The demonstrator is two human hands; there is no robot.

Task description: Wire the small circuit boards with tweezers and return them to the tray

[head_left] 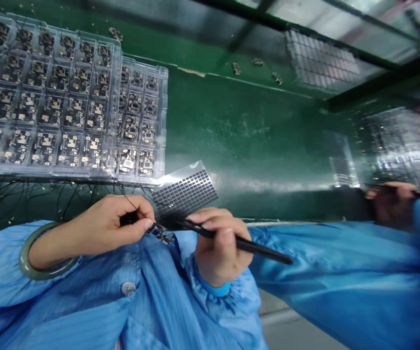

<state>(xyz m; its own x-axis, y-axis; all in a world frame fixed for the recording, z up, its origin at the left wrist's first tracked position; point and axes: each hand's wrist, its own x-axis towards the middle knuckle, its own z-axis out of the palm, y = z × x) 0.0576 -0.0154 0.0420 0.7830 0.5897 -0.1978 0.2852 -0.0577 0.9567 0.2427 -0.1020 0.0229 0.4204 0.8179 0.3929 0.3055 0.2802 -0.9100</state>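
My left hand [118, 221] pinches a small dark circuit board [160, 234] by its left end, just in front of my body. A thin black wire passes close to these fingers. My right hand [222, 243] is closed around a long slim black tool [259, 250]. The tool's dark, blurred front end points left and is close over the board; whether it touches cannot be made out. Just behind both hands lies a clear sheet [191, 187] covered with rows of small dark squares.
Stacked clear trays [110, 112] of circuit boards fill the left of the green bench [217, 116], with loose black wires along their front. Several loose small parts [236, 68] lie farther back. On the right are a co-worker's hand [401, 190], blue sleeve and another tray [407, 146].
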